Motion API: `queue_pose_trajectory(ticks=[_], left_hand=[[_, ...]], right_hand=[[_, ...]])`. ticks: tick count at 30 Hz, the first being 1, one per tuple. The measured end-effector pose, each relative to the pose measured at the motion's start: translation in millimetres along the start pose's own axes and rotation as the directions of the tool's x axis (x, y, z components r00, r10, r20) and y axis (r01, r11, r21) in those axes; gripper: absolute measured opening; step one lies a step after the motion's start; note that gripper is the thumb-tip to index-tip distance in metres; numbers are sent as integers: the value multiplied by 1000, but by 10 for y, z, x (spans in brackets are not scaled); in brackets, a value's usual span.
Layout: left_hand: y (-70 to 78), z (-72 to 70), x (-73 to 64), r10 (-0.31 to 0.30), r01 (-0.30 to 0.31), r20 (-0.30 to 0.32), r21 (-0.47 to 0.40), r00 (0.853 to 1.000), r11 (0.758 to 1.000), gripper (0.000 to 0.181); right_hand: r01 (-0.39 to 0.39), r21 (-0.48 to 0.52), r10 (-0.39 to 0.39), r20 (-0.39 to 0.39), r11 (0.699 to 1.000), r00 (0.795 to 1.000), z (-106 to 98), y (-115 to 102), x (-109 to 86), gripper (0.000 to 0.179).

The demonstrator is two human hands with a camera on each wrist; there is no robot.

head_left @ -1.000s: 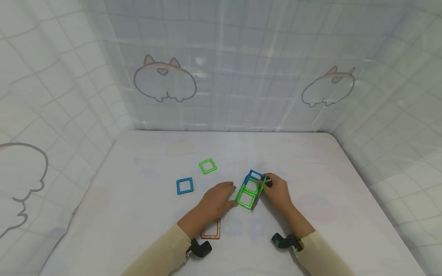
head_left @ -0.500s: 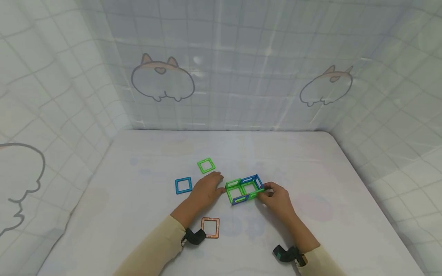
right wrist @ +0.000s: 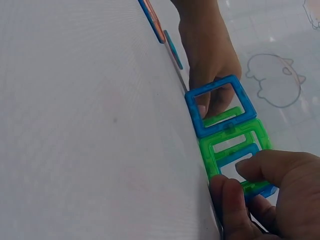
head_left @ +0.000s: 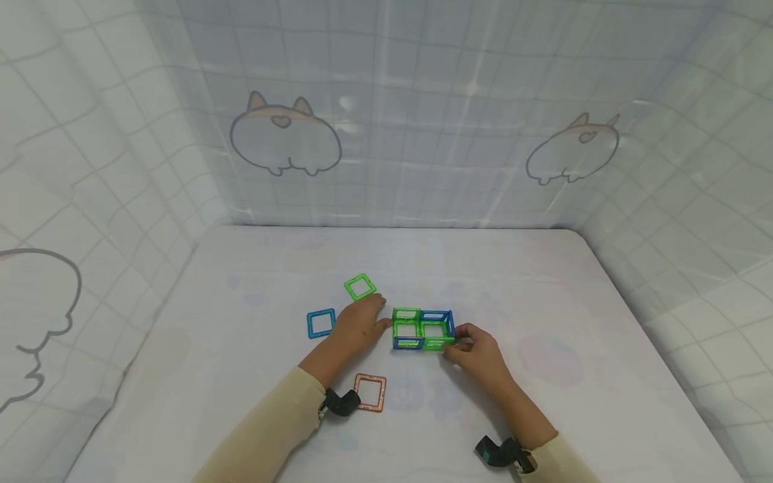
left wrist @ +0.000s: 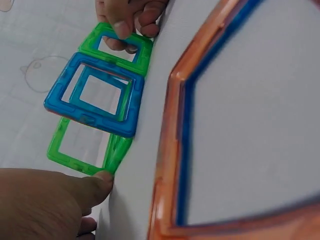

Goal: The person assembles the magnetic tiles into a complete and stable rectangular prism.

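Translucent green and blue plastic makes up your open-topped box [head_left: 421, 329], on the white table [head_left: 495, 268] between your hands: your right hand [head_left: 480, 352] pinches its right end, probably steadying the upright square walls, while your left hand [head_left: 356, 327], fingers extended, touches its left end with the thumb, likely as a stop. Lying flat, hollow, loose: green tile [head_left: 351, 293] and blue tile [head_left: 310, 327] left of the box, blue-edged orange tile [head_left: 383, 394] nearer you.

Square tiles [left wrist: 89, 119]: glossy plastic. Tabletop [head_left: 513, 282]: smooth, matt. Wall sheeting [head_left: 423, 121]: shiny, plastic-looking. Sleeves [head_left: 268, 419]: matt cloth.
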State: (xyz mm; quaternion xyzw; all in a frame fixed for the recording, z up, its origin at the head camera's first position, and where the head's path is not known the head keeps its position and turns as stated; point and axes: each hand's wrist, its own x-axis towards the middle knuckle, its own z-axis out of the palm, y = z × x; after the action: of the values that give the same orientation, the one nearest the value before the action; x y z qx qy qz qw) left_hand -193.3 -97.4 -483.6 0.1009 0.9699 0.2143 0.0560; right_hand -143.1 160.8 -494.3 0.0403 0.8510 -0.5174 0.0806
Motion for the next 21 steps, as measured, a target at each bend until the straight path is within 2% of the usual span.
queue_pose_trajectory(ticks=[8,11,13,16,21], left_hand=[[-102,-165,-195,-15,16,17,-46,1000,999,50],[-136,-236,-309,14,-12,64,-30,998,999,48],[-150,-279,-407,62,-60,114,-24,991,998,46],[-164,-304,-576,166,-162,196,-35,966,986,45],[-158,-290,-838,320,-320,290,-52,902,946,53]], right_hand=[[42,-88,-38,47,995,998,-28,12,17,45],[65,-133,-58,56,989,997,-54,16,28,46],[81,-156,-72,65,984,995,-73,12,30,45],[109,-181,-98,68,977,993,-105,-3,17,42],[165,-174,-155,71,971,985,-145,5,0,34]])
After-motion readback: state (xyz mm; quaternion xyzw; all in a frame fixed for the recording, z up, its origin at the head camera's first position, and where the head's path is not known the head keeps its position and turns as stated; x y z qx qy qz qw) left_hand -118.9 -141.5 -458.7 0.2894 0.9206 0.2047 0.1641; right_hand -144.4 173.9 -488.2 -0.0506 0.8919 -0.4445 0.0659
